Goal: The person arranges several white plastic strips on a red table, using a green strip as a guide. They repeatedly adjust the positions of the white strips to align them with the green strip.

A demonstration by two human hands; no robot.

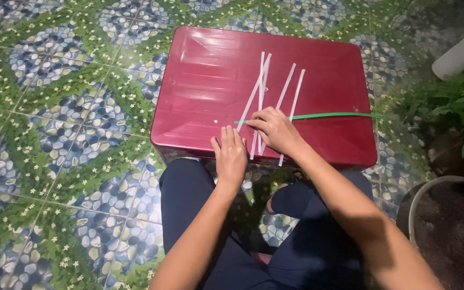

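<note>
A person sits low on a tiled floor [55, 161] printed with blue pebbles, green leaves and small white flowers, knees in dark trousers [200, 215] pulled up to a dark red plastic box [205, 80] whose flat, shiny top serves as a work surface. On that top lie 4 thin white strips [284, 88], running roughly away from the person and leaning a little to the right; the 2 on the left cross each other near their far ends, the 2 on the right lie close to parallel. A single green strip [339, 115] runs crosswise over them, from near the middle of the lid out past its right edge. The left hand [230, 157] lies flat, palm down, fingers straight and together, at the near edge of the lid, just left of the near ends of the white strips; I cannot tell whether it touches any of them. The right hand [276, 130] sits just beyond it, fingers curled down onto the spot where the green strip meets the white ones, apparently pinching or pressing the green strip's left end, though the exact grip is hidden under the knuckles. To the right grow leafy green plants [457, 102], with a white pipe [460, 53] above them and a curved hose [430, 188] over dark soil below.
</note>
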